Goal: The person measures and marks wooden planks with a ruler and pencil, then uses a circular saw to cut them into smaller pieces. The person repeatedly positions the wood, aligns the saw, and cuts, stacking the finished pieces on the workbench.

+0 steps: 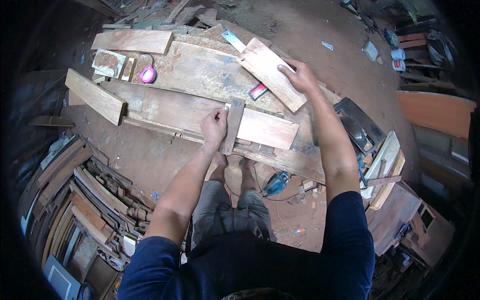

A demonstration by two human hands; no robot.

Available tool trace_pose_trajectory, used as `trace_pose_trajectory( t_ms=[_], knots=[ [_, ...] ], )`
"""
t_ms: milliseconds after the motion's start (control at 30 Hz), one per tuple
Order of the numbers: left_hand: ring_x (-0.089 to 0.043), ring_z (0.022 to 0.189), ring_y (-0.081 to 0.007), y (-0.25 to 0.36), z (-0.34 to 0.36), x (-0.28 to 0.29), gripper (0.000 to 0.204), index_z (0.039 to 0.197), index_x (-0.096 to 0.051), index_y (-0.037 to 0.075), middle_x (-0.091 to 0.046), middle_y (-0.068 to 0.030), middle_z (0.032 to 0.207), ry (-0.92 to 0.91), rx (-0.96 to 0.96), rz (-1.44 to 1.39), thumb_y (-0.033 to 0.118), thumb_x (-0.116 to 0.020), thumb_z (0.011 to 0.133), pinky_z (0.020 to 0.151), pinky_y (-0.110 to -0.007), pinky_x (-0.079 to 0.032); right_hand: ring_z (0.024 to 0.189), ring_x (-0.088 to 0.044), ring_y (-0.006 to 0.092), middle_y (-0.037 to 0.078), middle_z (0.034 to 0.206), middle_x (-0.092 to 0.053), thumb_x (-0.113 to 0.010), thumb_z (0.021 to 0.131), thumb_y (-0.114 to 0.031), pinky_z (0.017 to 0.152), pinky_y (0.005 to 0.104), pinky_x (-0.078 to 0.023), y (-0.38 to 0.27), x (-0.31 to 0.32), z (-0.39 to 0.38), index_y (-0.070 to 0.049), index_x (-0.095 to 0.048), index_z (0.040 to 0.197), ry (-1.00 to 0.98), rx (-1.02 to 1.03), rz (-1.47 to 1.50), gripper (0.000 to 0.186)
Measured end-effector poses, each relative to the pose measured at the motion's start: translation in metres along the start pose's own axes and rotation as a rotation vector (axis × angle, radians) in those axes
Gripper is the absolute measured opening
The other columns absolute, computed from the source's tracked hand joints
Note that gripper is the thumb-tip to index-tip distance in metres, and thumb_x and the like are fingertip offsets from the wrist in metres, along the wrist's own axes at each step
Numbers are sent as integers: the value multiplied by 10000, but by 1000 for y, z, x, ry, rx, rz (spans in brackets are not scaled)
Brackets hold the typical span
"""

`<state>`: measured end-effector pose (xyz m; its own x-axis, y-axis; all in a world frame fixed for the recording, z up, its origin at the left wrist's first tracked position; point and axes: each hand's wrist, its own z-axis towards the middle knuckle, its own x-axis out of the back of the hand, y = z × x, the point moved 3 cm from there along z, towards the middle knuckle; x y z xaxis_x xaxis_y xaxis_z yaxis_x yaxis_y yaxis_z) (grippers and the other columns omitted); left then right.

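My right hand grips a short pale board by its right edge, thumb on top, tilted above the bench. My left hand is closed at the left edge of a short dark wood strip, its thumb near the strip's upper end. That strip lies crosswise over a long plank, whose right part looks paler. Part of a red-and-black tool or case shows beside the raised board. A light blue metal ruler or square blade sticks out past its upper left corner.
On the sawdust-covered workbench sit a pink tape measure, a plank and an angled board. A circular saw stands at the right end. A teal power tool with a cord lies on the floor near my feet. Stacked lumber fills the lower left.
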<state>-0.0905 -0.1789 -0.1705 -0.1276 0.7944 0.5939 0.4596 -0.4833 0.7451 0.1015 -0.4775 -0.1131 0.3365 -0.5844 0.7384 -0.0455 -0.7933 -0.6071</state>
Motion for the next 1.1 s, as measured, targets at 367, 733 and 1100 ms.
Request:
trace_pose_trajectory(
  t_ms=[367,733,1100],
  knots=[
    [-679,634,-311,11,2,7,295,899,-740,64,-684,-149,689,-62,-65,-18,341,-667,970,626,-419,-517,1310,-561,384,242,1424,-580,-577,1002,-426,1127,470,-420,-88,-45,45,-84,-610,1402,40,165,-322,528],
    [-679,691,-423,13,16,0,353,874,-657,23,-685,-237,767,-97,-448,272,293,-491,1032,657,-515,-548,1147,-586,454,316,1250,-590,-636,887,-137,977,479,-487,72,31,-347,75,-609,1192,-176,-104,-619,372],
    [-659,723,-394,13,8,13,380,857,-689,60,-683,-204,767,-84,-471,364,346,-520,1040,719,-511,-502,1388,-433,430,298,1482,-479,-489,953,-179,1195,483,-292,130,-8,-352,115,-508,1407,-614,334,-1210,541]
  ],
)
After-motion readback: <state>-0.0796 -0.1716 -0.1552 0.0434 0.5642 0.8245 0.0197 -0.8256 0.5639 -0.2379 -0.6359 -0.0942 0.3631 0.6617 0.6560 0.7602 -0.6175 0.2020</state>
